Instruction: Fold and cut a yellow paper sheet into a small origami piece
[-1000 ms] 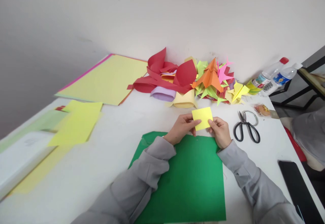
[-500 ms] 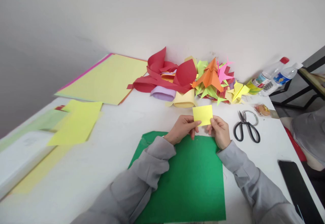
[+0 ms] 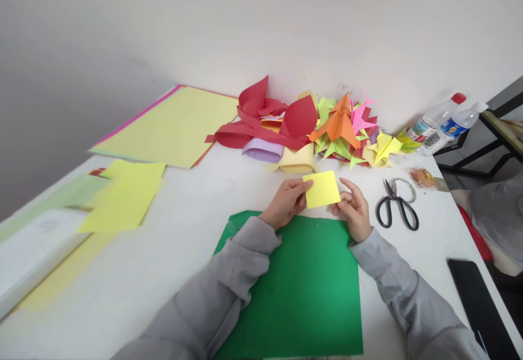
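Observation:
A small yellow piece of paper is held up above the far edge of a green sheet. My left hand pinches its left edge, thumb on the front face. My right hand is by its right side, index finger raised and apart from the paper. The other right fingers are close to the lower right corner; whether they touch it I cannot tell. Black-handled scissors lie to the right of my right hand, blades pointing away, beside a roll of tape.
Red paper shapes and folded paper pieces are heaped along the wall. Two bottles stand back right. A black phone lies near the right edge. Large pale-yellow sheets and yellow paper lie left. Someone's grey clothing shows right.
The yellow paper has shifted slightly left and lower and is tilted. My right index finger has lifted off its right edge. My left hand keeps hold of it.

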Demonstrator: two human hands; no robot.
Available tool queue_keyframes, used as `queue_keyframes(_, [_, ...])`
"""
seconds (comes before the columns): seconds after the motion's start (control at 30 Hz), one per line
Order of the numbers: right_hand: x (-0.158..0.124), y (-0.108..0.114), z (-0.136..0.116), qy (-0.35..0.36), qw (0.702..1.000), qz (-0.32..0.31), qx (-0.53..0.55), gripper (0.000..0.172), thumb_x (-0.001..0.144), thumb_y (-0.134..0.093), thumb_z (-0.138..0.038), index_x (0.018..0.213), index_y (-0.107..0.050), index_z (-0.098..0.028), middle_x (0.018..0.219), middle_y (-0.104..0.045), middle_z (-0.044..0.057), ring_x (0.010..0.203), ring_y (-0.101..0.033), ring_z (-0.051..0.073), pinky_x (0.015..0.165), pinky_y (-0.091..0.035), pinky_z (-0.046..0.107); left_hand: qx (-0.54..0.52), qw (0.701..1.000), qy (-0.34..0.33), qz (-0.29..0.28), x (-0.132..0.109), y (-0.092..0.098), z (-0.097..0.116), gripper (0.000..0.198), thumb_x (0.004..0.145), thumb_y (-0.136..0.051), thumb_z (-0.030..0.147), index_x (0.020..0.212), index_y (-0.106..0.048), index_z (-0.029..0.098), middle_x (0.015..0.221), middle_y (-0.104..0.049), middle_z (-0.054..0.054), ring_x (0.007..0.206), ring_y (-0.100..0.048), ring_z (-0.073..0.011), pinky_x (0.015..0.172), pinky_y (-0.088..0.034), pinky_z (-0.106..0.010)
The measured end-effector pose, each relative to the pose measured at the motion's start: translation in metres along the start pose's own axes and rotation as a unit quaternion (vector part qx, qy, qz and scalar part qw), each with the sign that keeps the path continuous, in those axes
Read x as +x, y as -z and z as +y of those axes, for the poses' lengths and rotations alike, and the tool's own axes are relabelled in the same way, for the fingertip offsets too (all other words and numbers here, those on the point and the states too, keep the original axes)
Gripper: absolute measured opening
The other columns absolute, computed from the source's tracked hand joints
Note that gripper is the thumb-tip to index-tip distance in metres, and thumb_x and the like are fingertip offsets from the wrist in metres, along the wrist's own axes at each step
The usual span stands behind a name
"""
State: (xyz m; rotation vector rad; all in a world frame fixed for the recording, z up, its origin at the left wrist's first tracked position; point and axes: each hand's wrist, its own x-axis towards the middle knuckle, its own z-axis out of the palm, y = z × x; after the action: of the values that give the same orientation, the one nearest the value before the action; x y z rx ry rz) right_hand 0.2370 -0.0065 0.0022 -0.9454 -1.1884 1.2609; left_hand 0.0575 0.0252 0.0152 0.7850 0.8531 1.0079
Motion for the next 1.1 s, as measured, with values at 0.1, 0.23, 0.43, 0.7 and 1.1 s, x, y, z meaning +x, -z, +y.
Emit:
queue_keyframes(0.1, [-0.002,-0.002,-0.001,0.025,1.000,-0.008,0.008,0.044,0.081,-0.060,-0.034,0.123,-0.051,-0.026,0.072,-0.065,0.000,0.057,-0.058,0.015,0.056,-0.044,0.030,-0.025,1.000,0.017,0.003,0.001,0.002,0.001,0.043,0.066,-0.072,0.044,0.048,-0.043,0.017,0.028,-0.036,0.008,0.022,-0.022,-0.0016,0.027,-0.012,-0.016])
queue_keyframes(0.23, [-0.004,-0.002,0.002,0.037,0.999,0.002,-0.036,0.040,0.084,-0.058,-0.036,0.123,-0.052,-0.026,0.069,-0.061,-0.001,0.058,-0.057,0.016,0.057,-0.045,0.030,-0.022,0.999,0.031,-0.007,0.002,0.003,0.002,0.041,0.063,-0.074,0.044,0.052,-0.045,0.016,0.028,-0.036,0.008,0.023,-0.021,-0.0014,0.027,-0.011,-0.016])
queue_keyframes(0.43, [-0.003,0.003,0.007,0.098,0.988,-0.031,-0.114,0.040,0.084,-0.058,-0.028,0.123,-0.054,-0.029,0.080,-0.060,0.001,0.067,-0.058,0.016,0.063,-0.049,0.032,0.029,0.999,0.030,-0.019,0.000,0.001,0.001,0.040,0.064,-0.072,0.047,0.056,-0.049,0.015,0.031,-0.037,0.009,0.026,-0.022,-0.0012,0.030,-0.012,-0.016])
queue_keyframes(0.7, [0.002,0.003,0.004,0.236,0.923,0.021,-0.303,0.024,0.077,-0.057,-0.015,0.092,-0.072,-0.027,0.111,-0.049,0.008,0.104,-0.052,0.025,0.087,-0.047,0.043,0.124,0.991,-0.007,-0.047,-0.001,-0.001,-0.003,0.034,0.073,-0.065,0.045,0.062,-0.053,0.015,0.035,-0.041,0.008,0.028,-0.031,-0.0035,0.032,-0.020,-0.016])
queue_keyframes(1.1, [0.004,0.008,0.019,0.196,0.828,-0.051,-0.523,0.033,0.068,-0.051,-0.005,0.086,-0.070,-0.025,0.098,-0.070,0.005,0.099,-0.059,0.025,0.091,-0.038,0.047,0.439,0.816,-0.373,-0.044,0.004,0.020,-0.007,0.016,0.076,-0.067,0.032,0.082,-0.066,0.017,0.090,-0.064,-0.008,0.089,-0.059,-0.0198,0.083,-0.048,-0.036])
